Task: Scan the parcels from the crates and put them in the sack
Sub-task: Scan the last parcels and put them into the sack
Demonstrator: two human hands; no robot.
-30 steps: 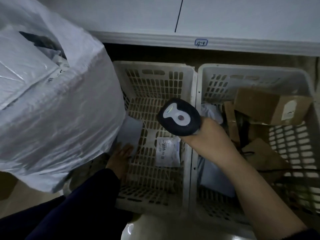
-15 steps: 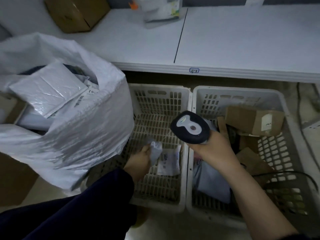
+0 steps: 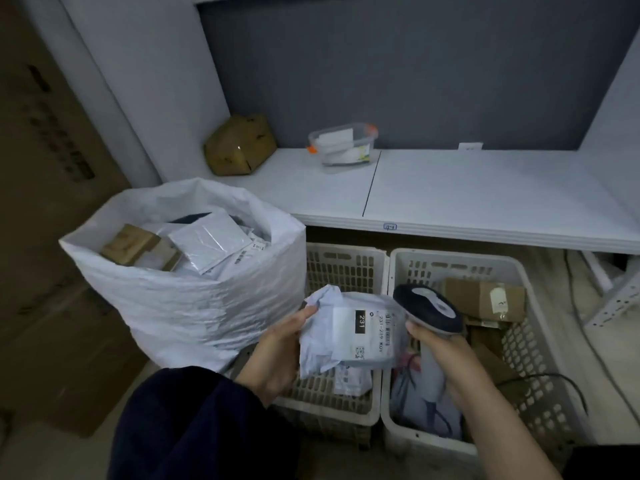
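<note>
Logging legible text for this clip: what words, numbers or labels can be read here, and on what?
"231", white on a black block: label of the grey plastic mailer parcel in the left hand.
"231-239", partly legible: same label, beside the barcode.
Blue handwritten mark on the white shelf edge: unreadable.
Label on the brown cardboard box in the right white crate: too blurred.
</note>
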